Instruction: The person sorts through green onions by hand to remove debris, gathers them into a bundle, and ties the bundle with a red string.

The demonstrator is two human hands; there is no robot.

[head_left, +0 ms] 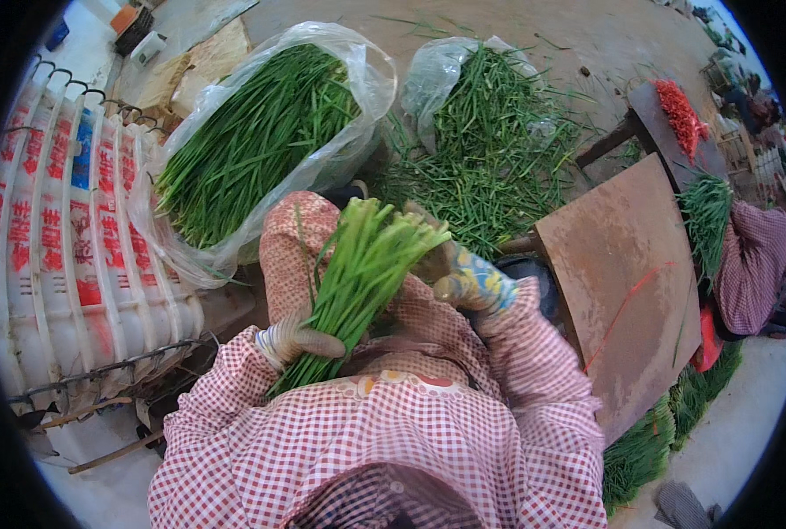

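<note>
A thick bunch of garlic chives point(358, 278) lies slanted across my lap, its pale stem ends up and to the right and its green leaves down toward my chest. My left hand point(300, 342), in a whitish knit glove, is closed round the leafy lower part, thumb on top. At the stem ends is my right hand point(459, 278), gloved, with a blue and yellow patterned cuff. Its thumb stands apart from the fingers, which reach up beside the stem ends and are partly hidden behind them. Whether those fingers press on the stems is hard to see.
Ahead on the left, a clear plastic bag point(371, 75) holds long chives. Loose trimmings point(499, 132) heap beside it. A brown board point(627, 282) stands at my right, a white crate point(102, 238) at my left. Another person's checked sleeve point(750, 264) shows far right, near more chives.
</note>
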